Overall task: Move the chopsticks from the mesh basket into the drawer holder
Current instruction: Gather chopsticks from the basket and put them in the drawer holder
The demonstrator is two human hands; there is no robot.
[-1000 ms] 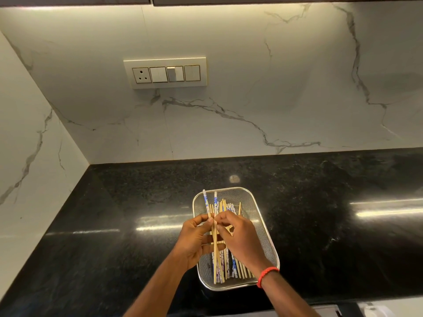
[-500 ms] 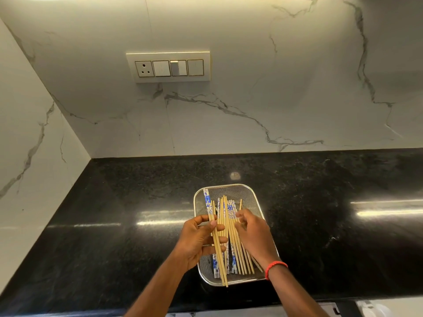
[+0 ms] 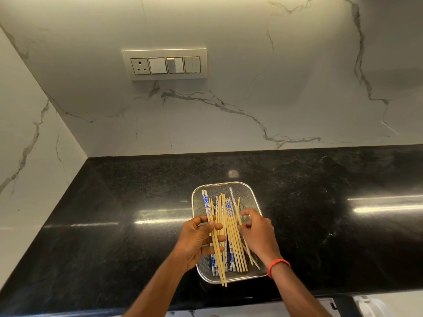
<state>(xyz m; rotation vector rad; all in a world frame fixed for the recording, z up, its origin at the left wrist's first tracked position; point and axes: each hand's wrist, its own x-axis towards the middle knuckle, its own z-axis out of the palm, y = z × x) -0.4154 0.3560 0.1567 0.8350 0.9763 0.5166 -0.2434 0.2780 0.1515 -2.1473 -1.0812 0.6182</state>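
Two hands work over one mesh basket (image 3: 195,197) that sits near the front edge of a glossy black countertop (image 3: 114,202), which meets a white marble wall (image 3: 251,99) at the back and on the left; a switch plate (image 3: 164,64) with one socket and three rockers is set into the back wall, well apart from everything else. Only the person's own forearms and hands stand in the way, covering the middle of the heap. The basket (a shallow rectangular tray of fine wire with a bright rim) holds all the chopsticks (image 3: 229,227) in view, lying roughly lengthways: plain pale ones on top in the centre, blue-and-white patterned ones (image 3: 206,202) beneath them and at the left. The left hand (image 3: 196,241) grips a few of the plain sticks, thumb over them and fingers under, and their near ends poke out past the basket's front rim. The right hand (image 3: 258,234), a red band (image 3: 278,264) on its wrist, has its fingertips curled onto plain sticks at the right side of the heap, pinching one
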